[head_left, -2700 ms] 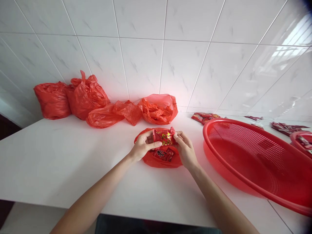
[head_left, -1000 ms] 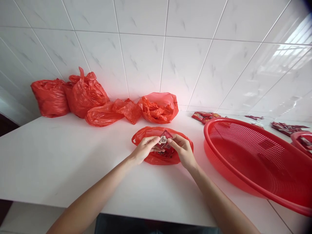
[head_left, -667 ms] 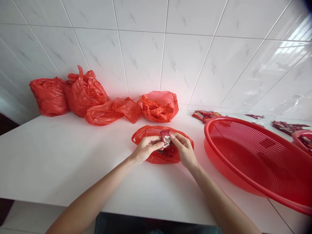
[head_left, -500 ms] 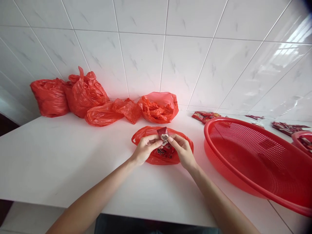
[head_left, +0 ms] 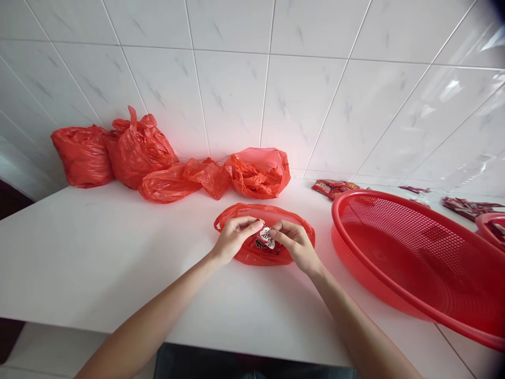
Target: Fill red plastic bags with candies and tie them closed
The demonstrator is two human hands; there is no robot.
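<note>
A packet (head_left: 268, 240), its white label showing, is at the mouth of an open bag (head_left: 256, 260). The left hand (head_left: 232, 240) has a closed grip at its upper edge, the right hand (head_left: 299, 245) pinches its right side. The bag rests on the white surface (head_left: 173, 273), left of a basket (head_left: 394, 258); four more bags (head_left: 141, 153) line the tiled wall (head_left: 232, 100).

Packet (head_left: 267, 238) red and white; bag (head_left: 262, 259) red; basket (head_left: 371, 231) red; tiles (head_left: 232, 100) white, veined grey.
</note>
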